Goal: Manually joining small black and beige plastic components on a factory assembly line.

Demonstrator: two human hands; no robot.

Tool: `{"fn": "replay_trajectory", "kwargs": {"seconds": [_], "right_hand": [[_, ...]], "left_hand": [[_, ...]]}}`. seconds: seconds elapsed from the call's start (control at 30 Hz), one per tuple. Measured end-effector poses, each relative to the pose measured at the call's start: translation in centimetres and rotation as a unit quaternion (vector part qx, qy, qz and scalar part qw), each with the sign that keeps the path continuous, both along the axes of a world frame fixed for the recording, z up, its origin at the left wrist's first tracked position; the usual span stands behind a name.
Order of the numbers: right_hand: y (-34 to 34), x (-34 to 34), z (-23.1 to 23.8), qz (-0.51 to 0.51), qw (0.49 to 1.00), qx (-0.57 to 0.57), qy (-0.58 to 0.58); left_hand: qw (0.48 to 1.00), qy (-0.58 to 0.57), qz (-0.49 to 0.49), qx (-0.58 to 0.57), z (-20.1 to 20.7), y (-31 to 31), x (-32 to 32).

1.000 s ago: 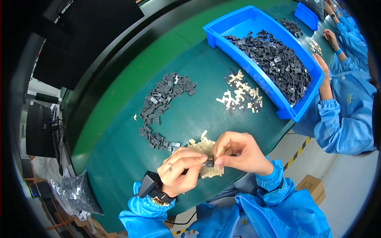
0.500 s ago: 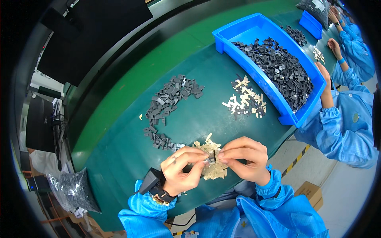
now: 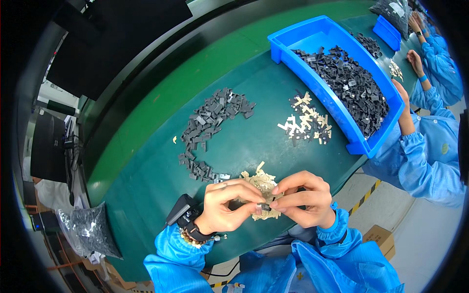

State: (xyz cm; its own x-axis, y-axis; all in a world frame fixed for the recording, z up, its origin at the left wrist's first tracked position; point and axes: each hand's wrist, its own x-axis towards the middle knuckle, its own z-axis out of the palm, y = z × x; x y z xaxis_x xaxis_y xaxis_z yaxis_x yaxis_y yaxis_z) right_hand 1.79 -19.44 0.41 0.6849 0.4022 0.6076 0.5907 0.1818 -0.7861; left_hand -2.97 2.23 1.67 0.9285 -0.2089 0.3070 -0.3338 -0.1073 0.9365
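A small dark plastic part (image 3: 264, 207) is pinched between the fingertips of my left hand (image 3: 227, 207) and my right hand (image 3: 309, 201). The fingers of both hands are closed on it, and they cover much of it. Right beneath lies a pile of cream-coloured flat strips (image 3: 260, 178), partly hidden by my hands. Beyond my left hand, a curved heap of dark grey plastic parts (image 3: 210, 119) stretches across the green table. A mixed pile of cream and dark pieces (image 3: 306, 120) sits farther off to the right.
A blue bin (image 3: 312, 80) full of dark parts stands at the far right, with a co-worker's hand (image 3: 403, 105) at its rim. Bags of dark parts (image 3: 95, 229) lie at the table's left end. More workers sit along the right side, near a smaller blue tray (image 3: 387, 33).
My hands have lowered the dark part slightly toward me and turned it. My left fingers now reach farther over it. The whole view has shifted a little.
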Motion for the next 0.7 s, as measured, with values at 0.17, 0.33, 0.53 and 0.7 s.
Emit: {"fn": "replay_trajectory", "kwargs": {"seconds": [0.17, 0.33, 0.53, 0.7], "right_hand": [[-0.02, 0.09, -0.09, 0.01, 1.0, -0.012, -0.011], [0.03, 0.05, 0.07, 0.021, 1.0, -0.005, 0.005], [-0.02, 0.0, 0.12, 0.028, 1.0, -0.009, 0.007], [-0.05, -0.06, -0.07, 0.051, 0.999, -0.004, 0.015]], "left_hand": [[0.996, 0.074, -0.034, -0.045, 0.0, 0.03, -0.04], [0.995, 0.077, -0.041, -0.047, -0.04, 0.1, 0.07], [0.993, 0.085, -0.057, -0.053, 0.17, 0.0, 0.13], [0.986, 0.131, -0.07, -0.074, 0.53, -0.1, -0.07]]}}
